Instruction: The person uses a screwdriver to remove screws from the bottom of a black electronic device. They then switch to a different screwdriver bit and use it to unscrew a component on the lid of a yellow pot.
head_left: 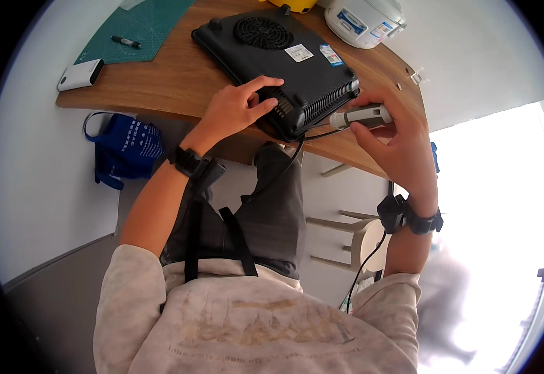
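A black induction cooker point(322, 75) lies bottom up on the wooden table, with its round fan grille and two stuck-on labels showing. My left hand point(238, 107) rests on its near left part, holding nothing. The index finger and thumb are apart, and their tips touch the casing near a slotted vent. Just off the cooker's right corner, my right hand point(397, 140) grips a grey-and-white cylindrical tool point(367, 116), whose pale narrower end points left toward the cooker. Its exact kind is unclear. A black cord point(298, 153) hangs from the cooker over the table's near edge.
A green cutting mat point(153, 28) with a dark pen point(126, 42) lies far left, beside a white box-shaped device point(81, 75). A white rice cooker point(365, 22) stands at the back right. Below are a blue bag point(125, 149) and a pale chair point(365, 244).
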### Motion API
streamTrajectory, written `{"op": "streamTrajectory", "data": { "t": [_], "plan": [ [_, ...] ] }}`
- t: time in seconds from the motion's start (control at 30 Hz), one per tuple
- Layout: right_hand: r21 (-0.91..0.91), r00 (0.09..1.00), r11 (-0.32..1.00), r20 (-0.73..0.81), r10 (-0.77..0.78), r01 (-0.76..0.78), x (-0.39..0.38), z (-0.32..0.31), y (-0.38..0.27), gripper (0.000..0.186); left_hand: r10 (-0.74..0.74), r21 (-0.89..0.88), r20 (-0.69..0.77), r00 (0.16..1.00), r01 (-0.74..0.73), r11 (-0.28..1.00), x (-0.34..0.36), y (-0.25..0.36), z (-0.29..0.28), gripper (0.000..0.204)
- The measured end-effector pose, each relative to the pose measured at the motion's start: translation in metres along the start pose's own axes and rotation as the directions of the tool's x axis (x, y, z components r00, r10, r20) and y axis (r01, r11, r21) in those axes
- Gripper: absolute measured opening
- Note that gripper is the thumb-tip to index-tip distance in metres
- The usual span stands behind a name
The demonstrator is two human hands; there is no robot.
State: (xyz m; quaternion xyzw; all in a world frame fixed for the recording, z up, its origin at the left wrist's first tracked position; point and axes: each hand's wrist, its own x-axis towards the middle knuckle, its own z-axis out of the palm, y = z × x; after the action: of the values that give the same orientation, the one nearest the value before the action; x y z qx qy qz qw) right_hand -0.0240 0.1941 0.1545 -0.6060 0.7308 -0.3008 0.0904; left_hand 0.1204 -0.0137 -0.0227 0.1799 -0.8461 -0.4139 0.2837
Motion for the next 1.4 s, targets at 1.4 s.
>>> {"op": "streamTrajectory", "data": {
  "t": [1.4],
  "plan": [
    [-0.136,0.985,0.981,-0.082,-0.151,0.138,-0.016,0.012,0.010,0.030,0.041,0.016,-0.030,0.999,-0.041,0.999,-0.002,-0.007,0.005,0.038]
  ]
}}
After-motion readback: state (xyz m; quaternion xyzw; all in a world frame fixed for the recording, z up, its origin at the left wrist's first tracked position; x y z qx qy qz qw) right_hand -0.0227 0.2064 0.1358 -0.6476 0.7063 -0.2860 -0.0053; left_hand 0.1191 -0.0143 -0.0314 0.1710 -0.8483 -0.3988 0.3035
